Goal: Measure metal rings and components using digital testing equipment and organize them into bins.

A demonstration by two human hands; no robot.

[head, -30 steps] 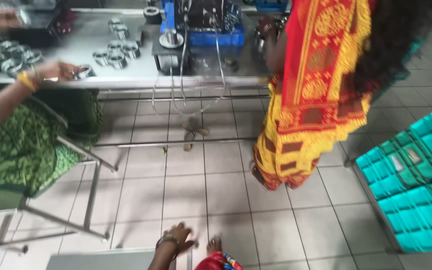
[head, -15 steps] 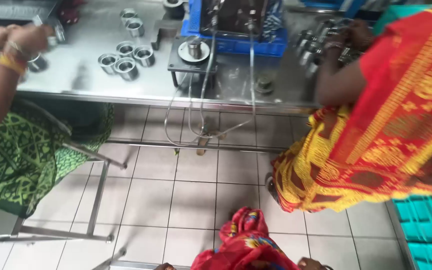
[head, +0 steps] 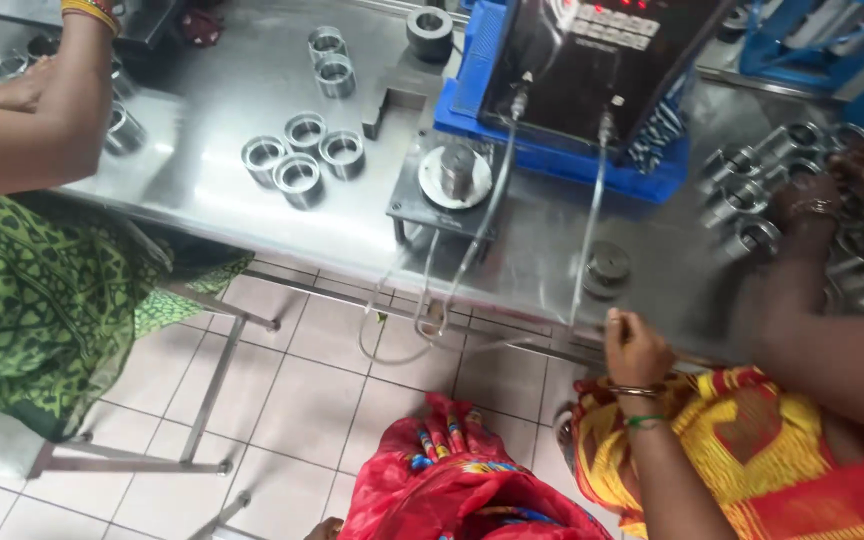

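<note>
Right hand (head: pixel 636 350) now up from lap at counter (head: pixel 212 200) front edge, fingers curled shut, nothing plainly held. Clear tube (head: pixel 592 215) and metal disc (head: pixel 607 268) at its 11 o'clock. Left hand (head: pixel 323 527) at bottom edge, grip unclear. Work at counter starting.

Four steel rings (head: pixel 302 160) clustered, two more rings (head: pixel 329 60) behind, perhaps others hidden.

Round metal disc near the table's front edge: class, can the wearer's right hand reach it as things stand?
Probably yes. The right hand is curled at the edge of the table, just below the disc, with bare steel between them. A thin clear tube hangs beside it.
</note>
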